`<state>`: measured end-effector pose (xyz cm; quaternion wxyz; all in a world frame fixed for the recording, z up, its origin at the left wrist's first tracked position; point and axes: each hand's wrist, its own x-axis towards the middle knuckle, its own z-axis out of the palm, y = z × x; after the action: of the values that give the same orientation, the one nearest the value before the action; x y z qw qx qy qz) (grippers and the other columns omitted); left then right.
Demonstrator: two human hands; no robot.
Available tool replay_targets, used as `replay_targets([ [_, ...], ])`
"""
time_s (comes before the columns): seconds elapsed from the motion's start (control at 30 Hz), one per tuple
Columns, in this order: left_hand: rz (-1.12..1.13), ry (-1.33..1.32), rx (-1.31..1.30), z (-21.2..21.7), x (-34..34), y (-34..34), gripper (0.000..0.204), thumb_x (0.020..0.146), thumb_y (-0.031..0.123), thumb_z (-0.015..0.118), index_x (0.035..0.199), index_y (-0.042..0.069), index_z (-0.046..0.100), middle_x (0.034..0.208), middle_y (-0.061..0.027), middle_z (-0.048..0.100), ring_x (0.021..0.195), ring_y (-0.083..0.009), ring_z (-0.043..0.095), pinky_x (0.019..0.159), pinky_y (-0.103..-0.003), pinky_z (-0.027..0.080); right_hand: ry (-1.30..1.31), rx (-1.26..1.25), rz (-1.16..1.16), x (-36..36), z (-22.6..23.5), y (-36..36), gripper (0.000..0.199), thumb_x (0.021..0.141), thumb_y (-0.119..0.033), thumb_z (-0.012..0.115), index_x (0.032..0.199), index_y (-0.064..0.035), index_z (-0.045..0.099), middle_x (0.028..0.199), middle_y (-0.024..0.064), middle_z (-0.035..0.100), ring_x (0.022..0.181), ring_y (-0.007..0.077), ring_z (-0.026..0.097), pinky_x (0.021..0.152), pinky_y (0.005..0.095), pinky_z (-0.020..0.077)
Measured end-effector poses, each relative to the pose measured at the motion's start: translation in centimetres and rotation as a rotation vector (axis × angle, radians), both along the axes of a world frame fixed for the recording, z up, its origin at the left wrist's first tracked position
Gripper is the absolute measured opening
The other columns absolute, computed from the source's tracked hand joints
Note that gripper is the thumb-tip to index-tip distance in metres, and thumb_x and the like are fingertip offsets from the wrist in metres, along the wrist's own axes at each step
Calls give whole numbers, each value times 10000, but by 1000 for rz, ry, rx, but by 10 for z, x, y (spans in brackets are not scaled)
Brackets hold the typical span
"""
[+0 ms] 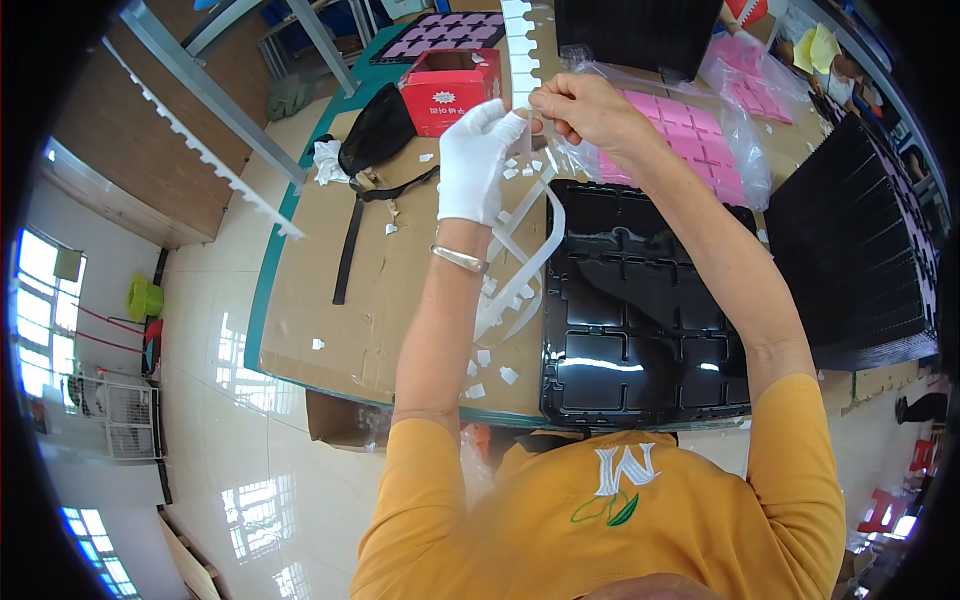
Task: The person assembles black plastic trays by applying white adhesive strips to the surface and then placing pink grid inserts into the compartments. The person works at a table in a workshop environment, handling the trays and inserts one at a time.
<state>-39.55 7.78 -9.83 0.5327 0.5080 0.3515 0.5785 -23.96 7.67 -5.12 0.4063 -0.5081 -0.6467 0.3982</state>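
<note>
Head view: two hands are pinching a white strip above a cardboard-covered worktop (330, 300).
The gloved left hand (475, 160) and the bare right hand (590, 110) are both closing their fingers on the white die-cut strip (520, 50), whose loose end is looping down beside an empty black compartment tray (640, 310); a red box (450, 88) is sitting near.

Over a cardboard-covered table (330, 300), the left hand (478, 160), in a white cloth glove, and the bare right hand (590, 108) pinch a long white notched paper strip (518, 45) between them; its loose end loops down past the left wrist. Just beside it lies a glossy black plastic compartment tray (640, 320). Pink foam sheets in a clear plastic bag (700, 135) sit behind, a red cardboard box (450, 88) to the left.
</note>
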Motion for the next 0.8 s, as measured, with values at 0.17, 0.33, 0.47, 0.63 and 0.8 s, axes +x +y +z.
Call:
replay_targets([
  [0.17, 59, 81, 62, -7, 4, 0, 158, 862, 74, 658, 987, -22, 677, 826, -76, 713, 741, -110, 645, 674, -259, 512, 35, -95, -51, 1, -6, 4, 262, 928, -285, 647, 831, -42, 646, 675, -28, 552, 586, 45, 441, 494, 217, 365],
  [0.33, 437, 409, 362, -34, 18, 20, 130, 869, 100, 626, 970, 27, 665, 807, -103, 702, 701, -168, 670, 659, -298, 522, 26, -115, -99, -2, 1, 4, 290, 914, -318, 670, 809, -50, 638, 658, -37, 520, 551, 41, 434, 469, 207, 346],
  [0.47, 666, 570, 507, -42, 10, 33, 113, 877, 77, 591, 968, 22, 630, 840, -116, 705, 711, -251, 690, 658, -336, 529, -118, -86, 121, 17, 14, 2, 245, 896, -290, 676, 810, -63, 643, 669, -34, 527, 579, 48, 466, 513, 215, 380],
  [0.63, 261, 226, 298, -16, -6, 22, 185, 883, 16, 523, 1036, -15, 623, 892, -70, 697, 687, -91, 605, 663, -257, 510, -585, 55, 550, 65, -27, -7, 137, 847, -201, 671, 857, -65, 673, 732, 20, 621, 691, 139, 569, 624, 288, 444],
  [0.8, 199, 91, 210, -9, -1, 12, 179, 939, 102, 576, 1053, -21, 640, 842, -32, 676, 687, -53, 577, 608, -213, 462, -947, 159, 553, 52, -69, -9, 57, 794, -78, 698, 823, -65, 650, 890, 92, 587, 857, 261, 602, 708, 384, 460],
])
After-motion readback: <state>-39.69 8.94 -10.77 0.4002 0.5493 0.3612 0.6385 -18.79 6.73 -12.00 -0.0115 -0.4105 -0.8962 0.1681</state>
